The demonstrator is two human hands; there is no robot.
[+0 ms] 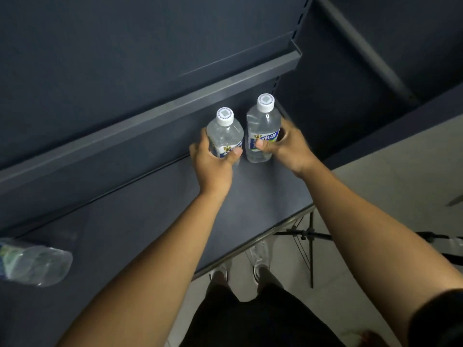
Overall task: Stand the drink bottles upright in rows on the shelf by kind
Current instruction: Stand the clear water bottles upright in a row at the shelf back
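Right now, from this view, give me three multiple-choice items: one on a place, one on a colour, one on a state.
1. Where is the lying bottle? A: far left of the shelf; B: on the floor; C: in a crate.
2. What colour is the cap of the held bottle in the left hand? A: red; B: white; C: green.
3. What is the left hand doing? A: hanging open; B: pressing flat on the shelf; C: gripping that bottle.
1 A: it lies sideways at the shelf's left end. 2 B: the cap is white. 3 C: fingers and thumb wrap it.
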